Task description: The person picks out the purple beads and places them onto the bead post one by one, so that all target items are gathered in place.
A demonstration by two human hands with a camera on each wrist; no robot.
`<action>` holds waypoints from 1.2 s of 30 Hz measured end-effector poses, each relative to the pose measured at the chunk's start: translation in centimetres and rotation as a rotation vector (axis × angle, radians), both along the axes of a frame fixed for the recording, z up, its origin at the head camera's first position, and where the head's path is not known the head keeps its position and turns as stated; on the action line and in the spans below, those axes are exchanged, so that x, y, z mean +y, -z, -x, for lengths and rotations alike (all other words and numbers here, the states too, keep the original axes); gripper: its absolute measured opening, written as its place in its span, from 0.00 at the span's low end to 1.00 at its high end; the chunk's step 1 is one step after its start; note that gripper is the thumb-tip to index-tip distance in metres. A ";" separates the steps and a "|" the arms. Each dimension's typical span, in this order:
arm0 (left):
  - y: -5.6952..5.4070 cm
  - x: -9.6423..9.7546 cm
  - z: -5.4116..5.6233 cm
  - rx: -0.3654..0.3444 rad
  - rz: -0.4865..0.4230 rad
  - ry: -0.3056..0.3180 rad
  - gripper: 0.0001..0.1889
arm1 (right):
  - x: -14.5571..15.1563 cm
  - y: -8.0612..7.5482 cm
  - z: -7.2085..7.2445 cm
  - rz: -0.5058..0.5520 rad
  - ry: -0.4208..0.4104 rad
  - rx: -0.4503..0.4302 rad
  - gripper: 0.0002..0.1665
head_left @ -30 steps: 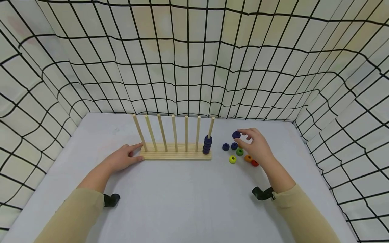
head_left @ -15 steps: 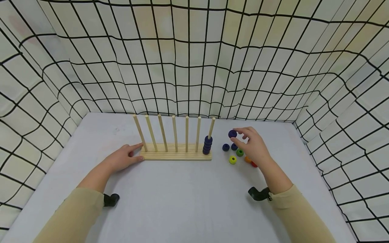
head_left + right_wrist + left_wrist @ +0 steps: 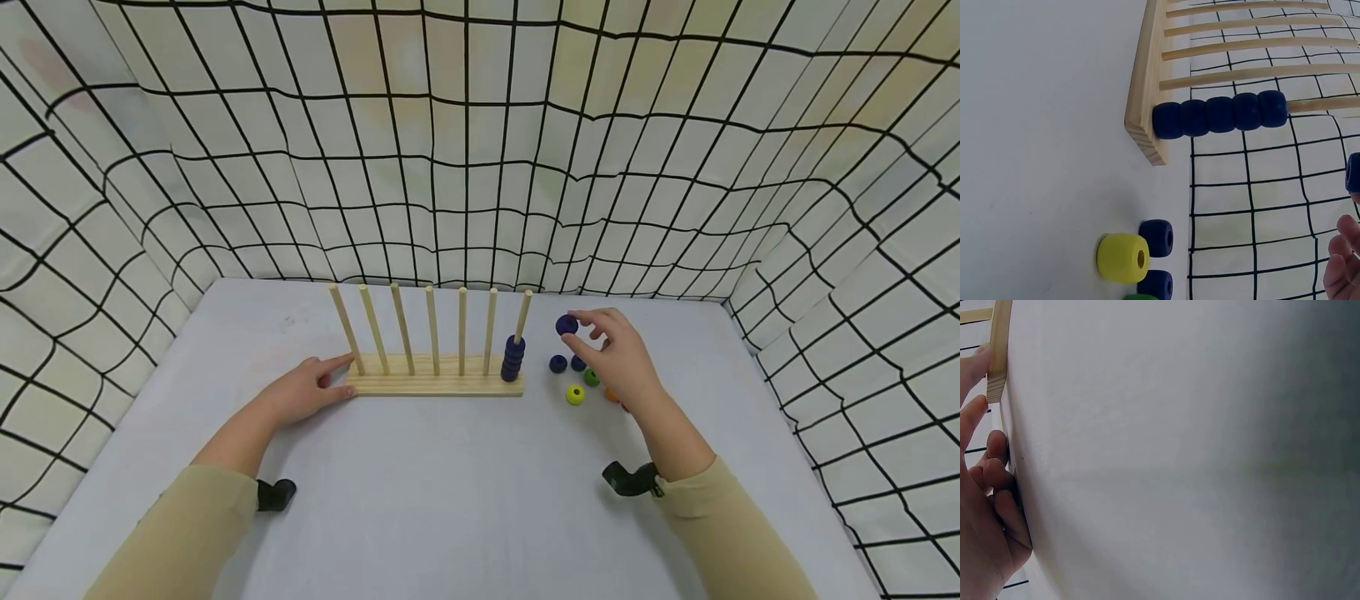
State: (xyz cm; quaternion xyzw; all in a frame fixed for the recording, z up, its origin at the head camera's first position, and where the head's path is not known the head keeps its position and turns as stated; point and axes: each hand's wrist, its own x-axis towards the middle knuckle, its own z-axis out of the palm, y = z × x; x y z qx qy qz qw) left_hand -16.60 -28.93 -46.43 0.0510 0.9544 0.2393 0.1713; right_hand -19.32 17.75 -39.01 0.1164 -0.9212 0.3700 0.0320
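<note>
A wooden peg rack [image 3: 435,385] with several upright pegs stands on the table. My left hand [image 3: 303,390] grips the left end of its base, thumb at the front corner and index finger at the back; the other fingers are curled in the left wrist view. Between the thumb and fingers of my right hand [image 3: 618,350] is a dark blue bead [image 3: 567,325], pinched and raised to the right of the rightmost peg. That peg carries a stack of dark blue beads [image 3: 1219,114], its top part bare. The remaining pegs hold no beads.
Under and beside the right hand lie loose beads: two blue, one a blue bead [image 3: 558,364], a yellow bead [image 3: 575,394], a green bead [image 3: 592,377], and orange and red ones partly hidden. A black net [image 3: 465,183] rises behind the white table [image 3: 450,500].
My right hand has moved left with the blue bead, closer to the rightmost peg. My left hand and the rack have stayed put.
</note>
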 end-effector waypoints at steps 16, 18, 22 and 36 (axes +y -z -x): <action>0.5 -0.2 -0.1 0.007 -0.030 -0.017 0.41 | -1.2 -1.1 -0.3 0.075 -0.018 0.063 0.26; 0.5 -0.2 -0.1 0.013 -0.032 -0.015 0.41 | -1.4 -1.3 -0.4 0.083 -0.021 0.071 0.25; 0.6 -0.3 0.0 0.015 -0.034 -0.018 0.41 | -1.8 -1.6 -0.4 0.108 -0.030 0.078 0.26; 0.4 -0.2 0.2 -0.001 -0.033 -0.027 0.41 | -2.6 -2.8 -0.8 0.167 -0.030 0.086 0.27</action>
